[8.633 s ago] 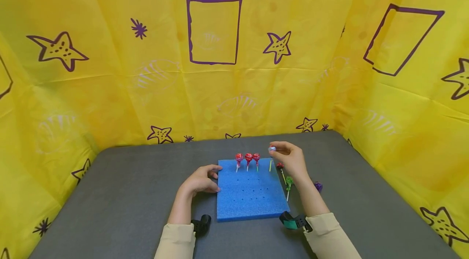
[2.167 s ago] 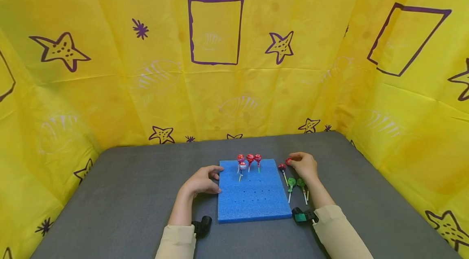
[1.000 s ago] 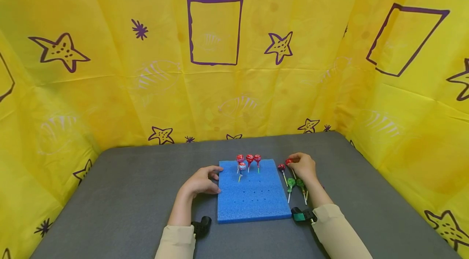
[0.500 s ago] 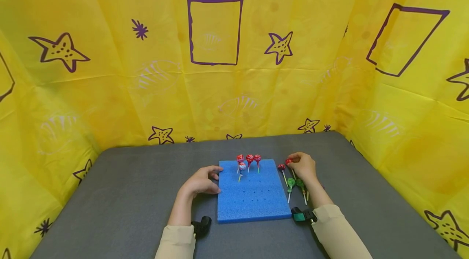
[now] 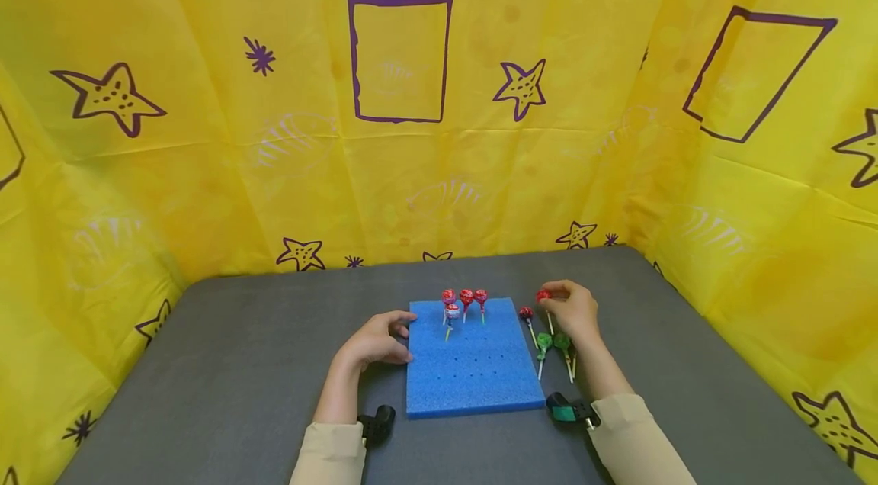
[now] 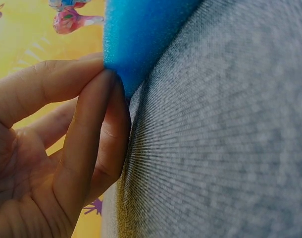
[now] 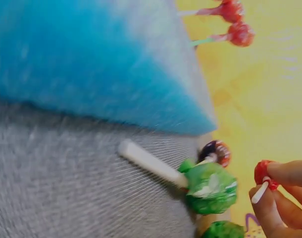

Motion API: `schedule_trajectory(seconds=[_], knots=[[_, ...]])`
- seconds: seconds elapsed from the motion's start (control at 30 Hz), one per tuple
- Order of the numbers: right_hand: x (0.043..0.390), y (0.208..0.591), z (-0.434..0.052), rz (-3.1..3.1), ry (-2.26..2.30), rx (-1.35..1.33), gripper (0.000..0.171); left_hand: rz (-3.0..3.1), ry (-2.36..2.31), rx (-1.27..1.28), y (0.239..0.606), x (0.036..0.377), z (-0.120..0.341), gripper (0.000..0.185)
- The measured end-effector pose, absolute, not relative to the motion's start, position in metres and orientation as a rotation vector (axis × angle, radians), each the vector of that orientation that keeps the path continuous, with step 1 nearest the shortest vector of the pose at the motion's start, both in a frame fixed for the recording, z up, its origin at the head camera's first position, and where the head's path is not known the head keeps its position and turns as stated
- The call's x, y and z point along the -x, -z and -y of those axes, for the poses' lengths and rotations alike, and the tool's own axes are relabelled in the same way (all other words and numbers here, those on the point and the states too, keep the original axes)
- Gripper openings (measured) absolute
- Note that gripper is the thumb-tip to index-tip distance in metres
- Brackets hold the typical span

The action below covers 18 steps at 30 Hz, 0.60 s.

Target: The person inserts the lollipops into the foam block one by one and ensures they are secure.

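My right hand pinches a red-wrapped lollipop by its head, right of the blue foam block. In the right wrist view this lollipop's white stick points towards the camera. My left hand rests at the block's left side, thumb and fingertips touching its edge. Three red and pink lollipops stand upright in the block's back row. In front of the leftmost, a white-and-red lollipop stands on a yellow stick. Small holes dot the block's front part.
Beside the block's right edge lie a dark red lollipop and two green ones, one nearer the block and another by my right wrist. A grey cloth covers the table; yellow curtains hang behind and at both sides.
Earlier, my right hand held the white-and-red lollipop above the block; it now stands there. The hand then took the red lollipop at the right and has just raised it slightly. The left hand stays put.
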State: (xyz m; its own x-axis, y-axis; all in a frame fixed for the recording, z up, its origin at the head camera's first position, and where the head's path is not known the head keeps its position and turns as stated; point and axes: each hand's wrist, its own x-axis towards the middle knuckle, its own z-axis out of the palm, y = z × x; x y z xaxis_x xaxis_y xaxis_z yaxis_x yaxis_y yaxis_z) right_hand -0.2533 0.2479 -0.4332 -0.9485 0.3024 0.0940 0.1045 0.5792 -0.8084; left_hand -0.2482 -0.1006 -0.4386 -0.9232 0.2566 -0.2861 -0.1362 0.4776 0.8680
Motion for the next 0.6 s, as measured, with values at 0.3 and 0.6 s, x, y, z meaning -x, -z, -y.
schedule_trajectory(seconds=[0.3,0.6], knots=[[0.24,0.418,-0.245,2.569,-1.35,0.32,0.033,-2.358,-1.431,-0.105,0.436,0.247,0.1,0.066],[0.236,0.414,-0.238,2.55,-1.406,0.308,0.034,-2.361,-1.421,-0.096,0.437,0.248,0.1,0.066]])
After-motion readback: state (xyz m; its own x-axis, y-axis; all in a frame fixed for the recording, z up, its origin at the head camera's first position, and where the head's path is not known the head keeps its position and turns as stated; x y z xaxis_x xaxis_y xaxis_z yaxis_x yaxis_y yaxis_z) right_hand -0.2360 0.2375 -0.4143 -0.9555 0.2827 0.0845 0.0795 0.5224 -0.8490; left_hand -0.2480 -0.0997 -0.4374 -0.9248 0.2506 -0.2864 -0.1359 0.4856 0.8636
